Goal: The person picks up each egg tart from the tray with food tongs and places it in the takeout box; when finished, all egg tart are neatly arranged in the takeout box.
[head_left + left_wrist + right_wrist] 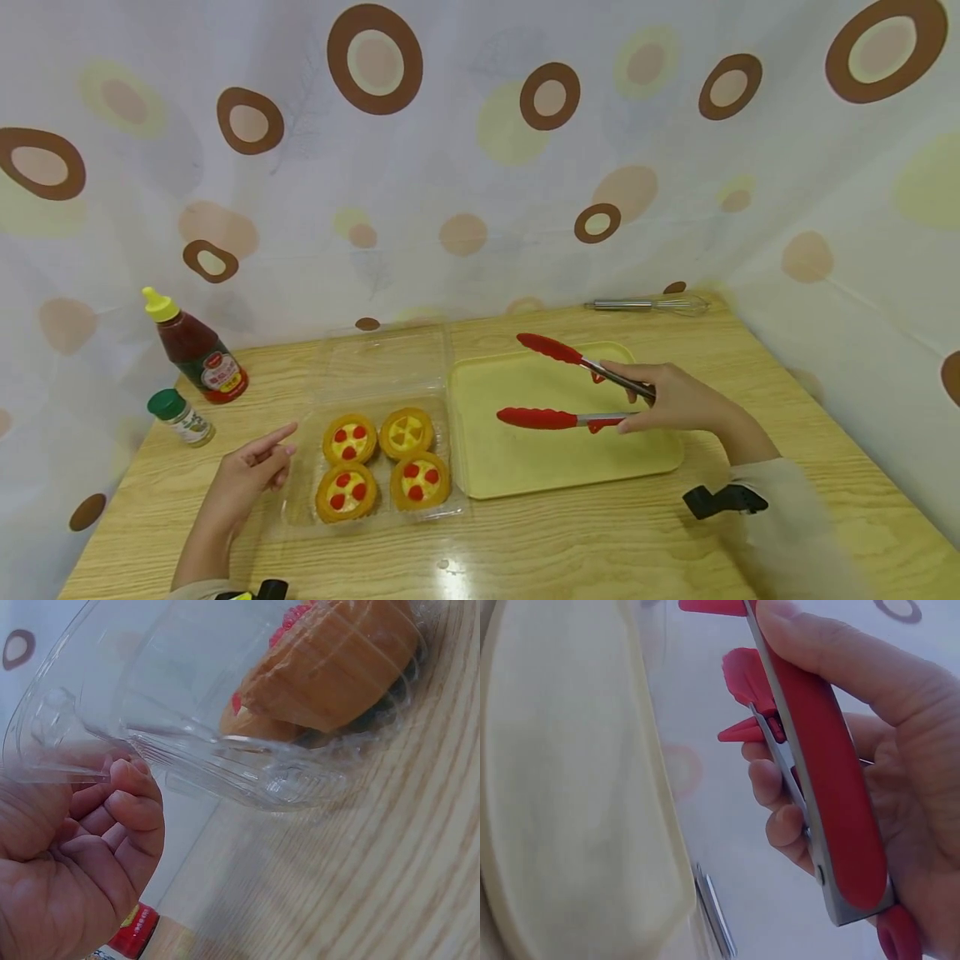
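A clear plastic box [382,510] holds several egg tarts [347,493], with red or yellow fruit pieces on top. At its left edge my left hand [247,471] pinches the plastic rim; in the left wrist view, the left fingers [135,810] are curled at this rim and the thumb is partly hidden behind plastic. My right hand [667,397] grips red-tipped metal tongs [536,418] by the handles, over the yellow tray [570,471]. The tongs' arms stand spread, with nothing between their tips. In the right wrist view, thumb and fingers wrap the red handle [832,787].
The box's clear lid [386,358] lies folded back toward the wall. Left of it stand a red sauce bottle [198,346] with a yellow cap and a green-capped seasoning jar [182,417]. A whisk [645,306] lies at the back right, along the patterned curtain [465,167].
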Available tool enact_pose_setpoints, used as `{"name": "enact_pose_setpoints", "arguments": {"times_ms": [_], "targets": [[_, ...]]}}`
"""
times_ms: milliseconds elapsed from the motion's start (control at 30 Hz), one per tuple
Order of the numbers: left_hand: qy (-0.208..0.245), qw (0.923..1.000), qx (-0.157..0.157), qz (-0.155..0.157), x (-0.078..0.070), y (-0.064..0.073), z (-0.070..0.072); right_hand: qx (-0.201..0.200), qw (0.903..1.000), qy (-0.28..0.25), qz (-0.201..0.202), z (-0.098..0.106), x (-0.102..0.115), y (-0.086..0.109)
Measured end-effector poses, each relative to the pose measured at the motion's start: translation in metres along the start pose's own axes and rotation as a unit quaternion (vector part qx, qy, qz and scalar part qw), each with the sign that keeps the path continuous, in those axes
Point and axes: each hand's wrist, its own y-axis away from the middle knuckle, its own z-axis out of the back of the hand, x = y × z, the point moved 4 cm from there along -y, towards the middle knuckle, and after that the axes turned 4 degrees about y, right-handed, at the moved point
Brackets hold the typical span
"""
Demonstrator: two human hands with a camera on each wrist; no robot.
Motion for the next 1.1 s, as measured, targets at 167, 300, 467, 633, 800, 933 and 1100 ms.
{"name": "enact_pose_setpoints", "arguments": {"times_ms": [167,300,467,633,800,933,1100], "targets": [[0.0,1.0,0.002,0.0,0.0,0.0,0.0,-0.044,0.9965,0.014,-0.07,0.01,-0.019,0.022],[0.0,1.0,0.004,0.005,0.001,0.0,0.001,-0.072,0.9892,0.007,-0.127,0.014,-0.029,0.038],[0.001,0.9999,0.005,0.01,0.001,0.001,0.001,-0.108,0.9716,0.021,-0.21,0.017,-0.042,0.055],[0.001,0.9999,0.005,0.01,0.001,0.0,0.001,-0.142,0.9525,0.038,-0.266,0.021,-0.059,0.068],[-0.005,0.9999,0.008,0.006,0.0,0.0,0.001,-0.17,0.9373,0.058,-0.299,0.025,-0.071,0.076],[-0.009,0.9999,0.008,0.006,-0.001,0.001,0.001,-0.173,0.9295,0.057,-0.321,0.026,-0.08,0.079],[-0.009,0.9999,0.006,0.005,-0.001,0.0,0.001,-0.175,0.923,0.047,-0.339,0.023,-0.09,0.08]]}}
